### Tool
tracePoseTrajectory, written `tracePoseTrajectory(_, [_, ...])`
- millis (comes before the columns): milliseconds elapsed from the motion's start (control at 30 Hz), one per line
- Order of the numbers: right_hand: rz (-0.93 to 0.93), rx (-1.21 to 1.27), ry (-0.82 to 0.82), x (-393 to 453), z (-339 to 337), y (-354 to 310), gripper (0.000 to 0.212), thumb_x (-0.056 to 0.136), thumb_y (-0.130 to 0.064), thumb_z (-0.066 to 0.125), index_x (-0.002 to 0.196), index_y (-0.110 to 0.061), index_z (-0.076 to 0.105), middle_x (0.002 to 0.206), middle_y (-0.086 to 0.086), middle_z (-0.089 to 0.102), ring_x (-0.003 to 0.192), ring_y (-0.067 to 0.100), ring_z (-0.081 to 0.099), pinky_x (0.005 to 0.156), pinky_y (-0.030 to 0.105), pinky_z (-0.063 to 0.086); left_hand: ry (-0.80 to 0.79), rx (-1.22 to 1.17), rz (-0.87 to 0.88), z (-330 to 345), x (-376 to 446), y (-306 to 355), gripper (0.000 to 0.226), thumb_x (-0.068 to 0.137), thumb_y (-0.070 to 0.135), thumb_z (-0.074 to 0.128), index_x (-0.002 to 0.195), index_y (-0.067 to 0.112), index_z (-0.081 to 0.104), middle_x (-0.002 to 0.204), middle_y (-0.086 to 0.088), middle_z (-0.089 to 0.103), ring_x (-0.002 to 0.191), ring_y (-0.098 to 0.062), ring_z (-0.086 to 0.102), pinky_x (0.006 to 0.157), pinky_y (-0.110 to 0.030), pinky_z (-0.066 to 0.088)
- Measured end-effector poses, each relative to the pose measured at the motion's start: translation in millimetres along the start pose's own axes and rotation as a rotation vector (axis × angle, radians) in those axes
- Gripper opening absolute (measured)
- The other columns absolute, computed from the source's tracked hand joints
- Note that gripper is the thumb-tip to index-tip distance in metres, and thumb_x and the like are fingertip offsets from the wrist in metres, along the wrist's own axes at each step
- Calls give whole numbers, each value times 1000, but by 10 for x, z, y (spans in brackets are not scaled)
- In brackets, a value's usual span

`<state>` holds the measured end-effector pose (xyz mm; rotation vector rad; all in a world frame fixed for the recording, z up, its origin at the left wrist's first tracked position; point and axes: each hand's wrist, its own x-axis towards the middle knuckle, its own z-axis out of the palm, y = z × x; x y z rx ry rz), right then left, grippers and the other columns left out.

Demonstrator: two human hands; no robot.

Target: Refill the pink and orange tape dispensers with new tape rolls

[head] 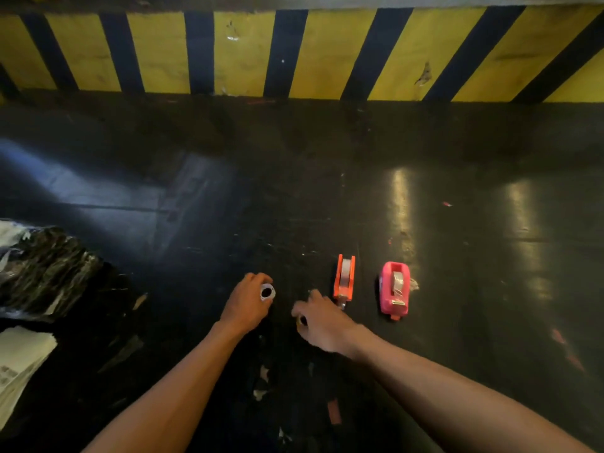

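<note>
An orange tape dispenser [344,279] stands on the dark floor with a clear tape roll seated in it. To its right lies a pink tape dispenser [394,291], also with tape showing in its slot. My left hand [248,300] is closed around a small white tape roll [267,292], its dark core hole facing up. My right hand [322,322] sits just left of the orange dispenser, fingers curled over a small yellowish roll [302,321] that is mostly hidden under the palm.
A crumpled black plastic bag [42,273] and white paper sheets [19,361] lie at the left. A yellow and black striped curb [294,53] runs across the back. Small paper scraps [263,374] litter the floor near my arms.
</note>
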<state>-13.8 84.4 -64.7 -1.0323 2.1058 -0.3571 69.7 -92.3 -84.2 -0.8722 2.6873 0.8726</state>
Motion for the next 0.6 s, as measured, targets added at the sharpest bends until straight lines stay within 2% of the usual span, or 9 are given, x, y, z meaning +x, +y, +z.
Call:
tracePoseTrajectory(100, [35, -43, 179, 373, -61, -158, 40, 96, -21, 58, 136, -23, 53, 145, 15, 37, 133, 38, 41, 103, 50, 48, 27, 25, -28, -29, 145, -13, 47, 88, 19, 73, 131, 24, 55, 135, -2, 56, 123, -19, 56, 104, -41, 50])
tracePoseTrajectory(300, [119, -129, 216, 668, -125, -208, 48, 95, -16, 61, 141, -19, 49, 150, 16, 35, 137, 38, 36, 105, 48, 46, 59, 88, 13, 3, 234, 51, 48, 90, 24, 71, 135, 26, 54, 136, 3, 59, 125, -19, 53, 101, -40, 50])
tracePoseTrajectory(467, [181, 83, 186, 588, -249, -192, 56, 99, -24, 52, 152, -18, 34, 152, 17, 36, 137, 36, 43, 108, 45, 44, -58, 105, -16, -10, 271, 98, 70, 87, 17, 74, 148, 24, 40, 150, -3, 47, 137, -24, 44, 109, -44, 46])
tracePoseTrajectory(533, [218, 176, 168, 506, -338, -156, 60, 99, -23, 52, 154, -17, 29, 157, 16, 33, 135, 35, 48, 106, 41, 46, -107, 88, -58, -41, 281, 169, 82, 86, 14, 74, 154, 22, 30, 155, -7, 40, 141, -28, 39, 113, -46, 42])
tracePoseTrajectory(600, [231, 240, 175, 391, -394, -123, 59, 99, -21, 53, 153, -16, 32, 154, 14, 41, 128, 29, 55, 100, 37, 48, -115, 58, -113, -64, 247, 247, 89, 86, 13, 73, 157, 22, 20, 160, -11, 30, 145, -32, 34, 115, -49, 40])
